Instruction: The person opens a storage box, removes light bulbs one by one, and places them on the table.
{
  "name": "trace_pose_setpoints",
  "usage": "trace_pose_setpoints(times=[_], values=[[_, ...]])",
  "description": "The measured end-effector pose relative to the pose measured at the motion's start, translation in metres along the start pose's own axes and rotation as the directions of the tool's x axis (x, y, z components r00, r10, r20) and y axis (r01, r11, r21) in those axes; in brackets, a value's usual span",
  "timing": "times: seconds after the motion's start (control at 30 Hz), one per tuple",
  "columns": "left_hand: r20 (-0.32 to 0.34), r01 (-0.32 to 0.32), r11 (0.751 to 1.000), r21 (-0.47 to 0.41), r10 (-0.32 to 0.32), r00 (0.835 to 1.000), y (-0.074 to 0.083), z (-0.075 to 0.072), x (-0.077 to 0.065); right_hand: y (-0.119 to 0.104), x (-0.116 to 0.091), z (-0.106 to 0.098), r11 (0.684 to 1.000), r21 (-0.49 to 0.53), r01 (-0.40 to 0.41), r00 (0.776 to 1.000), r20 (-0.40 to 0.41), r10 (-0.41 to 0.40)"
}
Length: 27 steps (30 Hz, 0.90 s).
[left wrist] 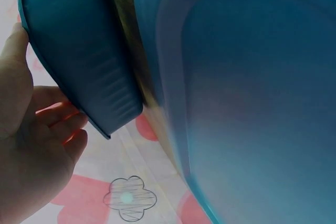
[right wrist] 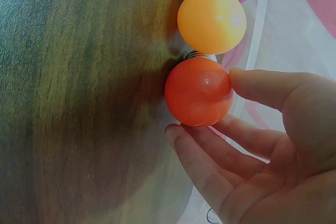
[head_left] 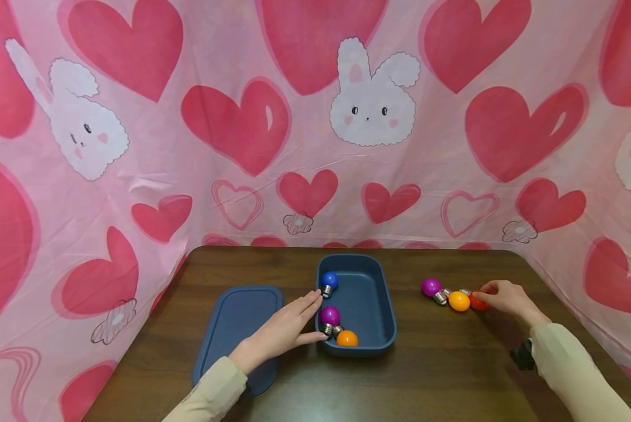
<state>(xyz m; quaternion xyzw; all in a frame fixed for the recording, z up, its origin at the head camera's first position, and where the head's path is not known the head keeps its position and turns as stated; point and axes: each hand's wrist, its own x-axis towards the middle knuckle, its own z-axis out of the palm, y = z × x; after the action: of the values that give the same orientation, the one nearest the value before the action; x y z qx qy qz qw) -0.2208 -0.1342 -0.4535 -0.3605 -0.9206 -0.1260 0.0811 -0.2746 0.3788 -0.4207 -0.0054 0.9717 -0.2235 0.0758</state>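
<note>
- The whole background is filled by a pink cloth [head_left: 310,155], creased in places and printed with red hearts and white rabbits.
- Across the lower frame a table [head_left: 442,369] is seen, its brown top streaked with wood grain and rounded at the far corners.
- At lower left a flat blue panel [head_left: 236,328] is laid, matte, round-cornered and edged with a raised border.
- At lower centre a deep blue box [head_left: 365,305] is set, smooth inside, with rounded corners; faint ribs are shown on its outer wall in the left wrist view.
- The left hand [head_left: 284,328] is held with fingers extended and thumb spread, the box's left rim being touched; nothing is gripped.
- By the right hand [head_left: 511,302], at lower right, the red bulb [right wrist: 198,93] is pinched between thumb and fingers.
- The red bulb's globe is round, smooth and glossy, with a threaded metal base partly hidden behind it; whether it is lifted cannot be told.
- Just beside it a yellow-orange bulb [head_left: 458,301] is seen, then a magenta bulb [head_left: 431,286] farther left.
- Inside the box, along its left side, a blue bulb [head_left: 330,280], a purple bulb [head_left: 330,316] and an orange bulb [head_left: 348,338] are held, all glossy.
</note>
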Motion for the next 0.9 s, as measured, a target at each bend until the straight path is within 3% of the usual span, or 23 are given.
trace_pose_setpoints(times=[0.9], values=[[0.024,0.015,1.0,-0.001,-0.015,1.0,0.0001,-0.0009,0.0002,-0.0012,-0.0011,-0.0014,1.0,-0.011,0.013,1.0,-0.011,-0.013]])
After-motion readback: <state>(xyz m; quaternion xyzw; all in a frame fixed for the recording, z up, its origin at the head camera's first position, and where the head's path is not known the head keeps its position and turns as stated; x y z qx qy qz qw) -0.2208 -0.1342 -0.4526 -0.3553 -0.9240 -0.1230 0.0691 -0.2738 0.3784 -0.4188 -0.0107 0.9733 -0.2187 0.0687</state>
